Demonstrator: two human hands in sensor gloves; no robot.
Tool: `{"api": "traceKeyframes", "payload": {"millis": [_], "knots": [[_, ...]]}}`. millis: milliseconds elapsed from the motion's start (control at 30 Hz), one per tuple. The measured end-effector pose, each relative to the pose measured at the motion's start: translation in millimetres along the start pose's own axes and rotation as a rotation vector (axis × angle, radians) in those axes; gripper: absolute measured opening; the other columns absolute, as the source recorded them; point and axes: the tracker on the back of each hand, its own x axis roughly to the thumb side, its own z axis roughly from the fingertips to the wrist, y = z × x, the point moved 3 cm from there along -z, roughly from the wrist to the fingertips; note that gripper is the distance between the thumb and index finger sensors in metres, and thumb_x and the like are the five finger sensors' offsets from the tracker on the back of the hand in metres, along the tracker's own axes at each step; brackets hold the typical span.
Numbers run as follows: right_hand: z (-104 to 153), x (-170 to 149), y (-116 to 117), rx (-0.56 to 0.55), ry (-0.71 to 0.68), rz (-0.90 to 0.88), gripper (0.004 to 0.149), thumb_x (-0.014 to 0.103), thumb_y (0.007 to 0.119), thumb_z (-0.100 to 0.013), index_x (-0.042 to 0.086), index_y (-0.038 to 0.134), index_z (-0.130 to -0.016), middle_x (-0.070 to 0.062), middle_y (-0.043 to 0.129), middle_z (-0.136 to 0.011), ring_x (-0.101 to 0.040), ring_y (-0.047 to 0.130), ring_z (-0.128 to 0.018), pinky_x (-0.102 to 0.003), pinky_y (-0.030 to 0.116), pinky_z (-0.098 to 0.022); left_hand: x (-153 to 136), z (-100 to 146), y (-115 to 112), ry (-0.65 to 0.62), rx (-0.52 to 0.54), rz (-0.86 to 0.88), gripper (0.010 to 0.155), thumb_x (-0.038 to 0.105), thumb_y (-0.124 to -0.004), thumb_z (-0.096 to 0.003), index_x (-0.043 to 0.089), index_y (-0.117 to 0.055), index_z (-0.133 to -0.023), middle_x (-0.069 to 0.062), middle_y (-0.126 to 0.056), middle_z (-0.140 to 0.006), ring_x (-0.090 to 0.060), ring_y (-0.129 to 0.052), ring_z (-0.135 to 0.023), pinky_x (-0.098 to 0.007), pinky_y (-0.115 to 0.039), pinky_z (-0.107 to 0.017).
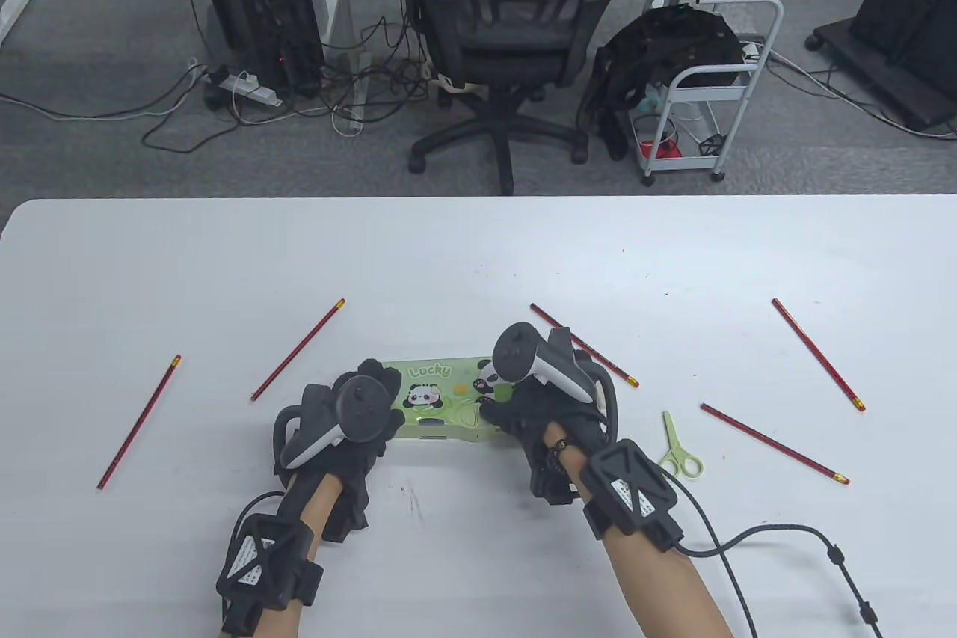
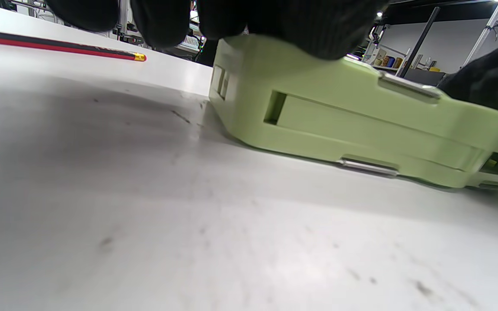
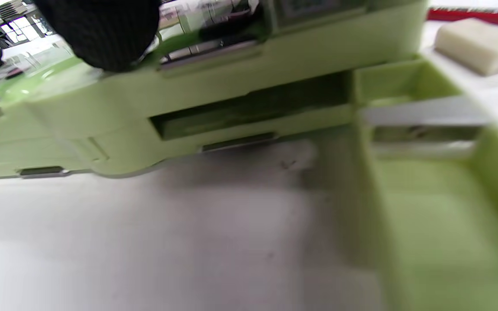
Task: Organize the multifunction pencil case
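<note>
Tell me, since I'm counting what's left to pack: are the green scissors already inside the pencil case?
No, the scissors lie on the table to the right of the pencil case, apart from it.

Table view evenly bright and sharp under overhead light, soft short shadows beneath both hands; left wrist view sharp on the pencil case point(image 2: 361, 125), table point(image 2: 145, 216) foreground soft with dim shade; right wrist view heavily motion-blurred, greenish smear.

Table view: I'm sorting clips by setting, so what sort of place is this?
Probably an office or lab workspace: a white table on grey carpet, a black swivel office chair, a computer tower with a power strip and loose cables.
</note>
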Motion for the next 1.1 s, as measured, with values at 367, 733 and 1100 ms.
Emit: {"api": "traceKeyframes", "payload": {"millis": [367,733,1100], "knots": [[35,-70,-64,-0.266,-0.121,0.013,0.075,0.045,0.075,-0.05,-0.001,0.056,-0.107,-0.035,0.054,-0.106,-0.062,0.063,-0.091,-0.067,0.062,-0.067,0,0,0,0.0,-0.003,0.0,0.062,0.036,-0.068,-0.0562,0.02,-0.05,-0.113,-0.015,-0.044,-0.124,-0.051,-0.056,-0.11,-0.075,-0.054,-0.069],[11,-100,-26,-0.128,-0.16,0.29,0.071,0.041,0.082,-0.045,0.013,0.059,-0.106,-0.033,0.049,-0.107,-0.059,0.059,-0.094,-0.067,0.057,-0.07,0,0,-1,0.002,-0.005,0.003,0.062,0.036,-0.067,-0.0563,0.021,-0.05,-0.113,-0.015,-0.044,-0.124,-0.052,-0.057,-0.109,-0.075,-0.054,-0.069],[-1,-99,-10,-0.115,-0.15,0.401,0.07,0.038,0.085,-0.044,0.017,0.058,-0.106,-0.033,0.039,-0.109,-0.06,0.049,-0.096,-0.067,0.049,-0.072,0,0,-1,0.003,-0.006,0.006,0.062,0.036,-0.068,-0.0563,0.021,-0.05,-0.113,-0.015,-0.044,-0.124,-0.052,-0.057,-0.109,-0.076,-0.053,-0.069]]}}
